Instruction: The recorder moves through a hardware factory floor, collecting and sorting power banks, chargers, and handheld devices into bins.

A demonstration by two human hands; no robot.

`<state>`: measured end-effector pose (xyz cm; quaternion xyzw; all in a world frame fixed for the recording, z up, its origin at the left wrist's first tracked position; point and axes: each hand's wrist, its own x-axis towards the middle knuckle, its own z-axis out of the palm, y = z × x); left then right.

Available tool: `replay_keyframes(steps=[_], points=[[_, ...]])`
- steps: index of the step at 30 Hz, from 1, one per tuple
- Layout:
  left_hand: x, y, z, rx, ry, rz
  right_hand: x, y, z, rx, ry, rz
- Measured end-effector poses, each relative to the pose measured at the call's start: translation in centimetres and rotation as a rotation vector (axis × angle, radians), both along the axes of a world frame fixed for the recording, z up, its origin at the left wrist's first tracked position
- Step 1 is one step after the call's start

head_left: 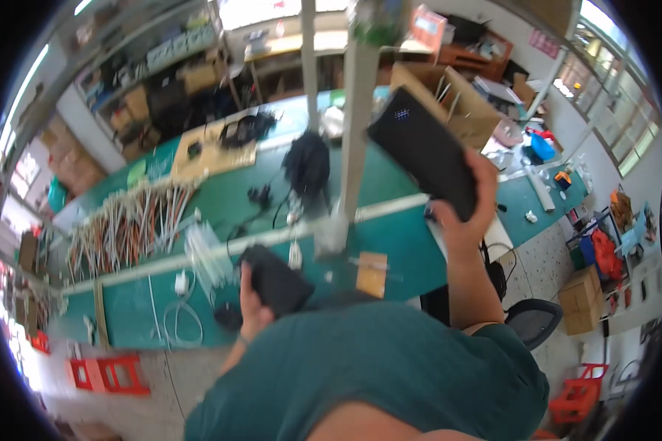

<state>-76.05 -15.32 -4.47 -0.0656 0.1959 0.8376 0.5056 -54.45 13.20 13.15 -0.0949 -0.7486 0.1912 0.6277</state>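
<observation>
**Your green shirt (pixel 375 367) fills the lower foreground; each hand grips a dark object over a green workbench (pixel 413 257).**

Past your chest, the bench's near edge curves across, and floor tiles show beyond it at lower left and right. A white rail (pixel 389 211) runs lengthwise along the bench, and a white post (pixel 354 132) rises beside it, near the middle of the view. Green surface shows on either side of a brown card (pixel 372 274) just ahead of you. To the left, a white cable (pixel 182 323) lies looped near the edge; to the right, a black chair (pixel 533 323) stands close to the bench.

Your right hand (pixel 469 202) is raised, curled partway closed around the lower end of a black slab (pixel 423 151). Its thumb presses the near end; its fingers wrap the right side. The slab tilts up toward the post, with pale blue dots near its far end; whether it touches the post, you cannot tell.

Your left hand (pixel 254 309), lower, cups a dark block (pixel 278 279), thumb upright along its left side. Its other fingers are mostly hidden. Behind the slab sits an open cardboard box (pixel 474 114).
</observation>
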Motion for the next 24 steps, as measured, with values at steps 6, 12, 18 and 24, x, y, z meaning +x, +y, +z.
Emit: replay_keyframes(steps=[6,12,18,24], points=[[0.8,5.4,1.4,0.020,-0.003,-0.030,-6.7,-8.3,-6.8,-0.146,-0.329,0.239],[2.6,4.0,0.9,0.055,0.074,-0.060,-8.7,-12.9,-10.8,-0.294,-0.520,0.219],[2.4,2.1,-0.3,0.004,0.048,0.019,-9.5,-16.3,-11.8,-0.245,-0.627,0.230],[0.3,-0.7,-2.0,0.083,0.049,0.048,-8.2,-15.1,-12.8,-0.251,-0.784,0.595]])
